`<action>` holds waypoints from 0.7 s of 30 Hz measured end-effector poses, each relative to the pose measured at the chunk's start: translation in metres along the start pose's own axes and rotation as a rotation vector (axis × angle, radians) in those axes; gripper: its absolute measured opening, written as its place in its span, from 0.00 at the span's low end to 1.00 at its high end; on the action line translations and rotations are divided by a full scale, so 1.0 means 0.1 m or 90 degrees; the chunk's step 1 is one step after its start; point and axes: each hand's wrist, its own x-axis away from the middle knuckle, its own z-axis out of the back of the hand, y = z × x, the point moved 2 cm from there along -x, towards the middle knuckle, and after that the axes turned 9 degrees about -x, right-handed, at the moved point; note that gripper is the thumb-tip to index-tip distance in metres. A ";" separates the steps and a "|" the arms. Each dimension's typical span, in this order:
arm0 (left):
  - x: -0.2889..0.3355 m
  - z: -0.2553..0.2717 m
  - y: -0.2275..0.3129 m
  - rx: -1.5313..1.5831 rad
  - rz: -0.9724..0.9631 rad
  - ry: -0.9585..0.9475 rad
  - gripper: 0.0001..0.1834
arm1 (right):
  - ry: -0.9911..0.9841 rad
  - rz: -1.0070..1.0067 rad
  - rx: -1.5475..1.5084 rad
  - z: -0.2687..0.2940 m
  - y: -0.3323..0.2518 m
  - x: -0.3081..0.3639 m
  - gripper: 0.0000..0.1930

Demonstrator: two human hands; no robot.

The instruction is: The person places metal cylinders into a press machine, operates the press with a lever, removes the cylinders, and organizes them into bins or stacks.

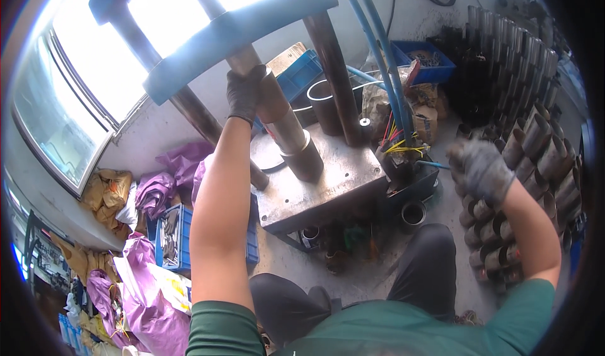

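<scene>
cylinder: the metal cylinder [287, 135] stands on the steel table [337, 189], about midway between its left and right edges; dark at the base, silver in the middle, brown at the top; tilted as seen through the fisheye view.
left hand: the gloved left hand [244, 95] is at the upper end of the cylinder, fingers curled round it; part of the grip is hidden behind the metal.
right hand: the gloved right hand [484, 170] is raised well beyond the right edge of the table, fingers bent, blurred; cannot tell whether anything is held.
press: a blue crossbeam [242, 37] spans above the table; a brown column [333, 78] rises near the far right corner.
far edge: a dark tube [326, 117] stands here, near the column.
right edge: yellow and red wires [401, 145] hang just beyond it.
near right corner: an upright round tube [414, 213] stands on the floor off this corner.
left side: a blue crate [178, 258] of metal pieces, purple sacks [151, 302] beside it.
tube stock: stacked metal tubes [537, 135] lie in rows, nearest to the right hand.
</scene>
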 end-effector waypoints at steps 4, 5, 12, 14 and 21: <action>0.11 -0.10 0.13 -0.152 -0.019 0.008 0.42 | -0.238 -0.016 0.020 -0.44 0.02 0.88 0.15; 0.11 -0.02 0.10 -0.180 -0.015 0.010 0.43 | -0.284 -0.050 0.021 -0.61 0.00 0.96 0.15; 0.12 -0.02 0.09 -0.110 -0.029 0.006 0.45 | -0.206 -0.148 -0.014 -0.79 -0.14 1.18 0.15; 0.14 -0.02 0.02 -0.135 0.005 0.027 0.46 | -0.187 -0.153 -0.024 -0.76 -0.17 1.16 0.16; 0.15 -0.05 -0.11 -0.138 0.003 0.026 0.48 | -0.173 -0.144 -0.015 -0.69 -0.20 1.10 0.17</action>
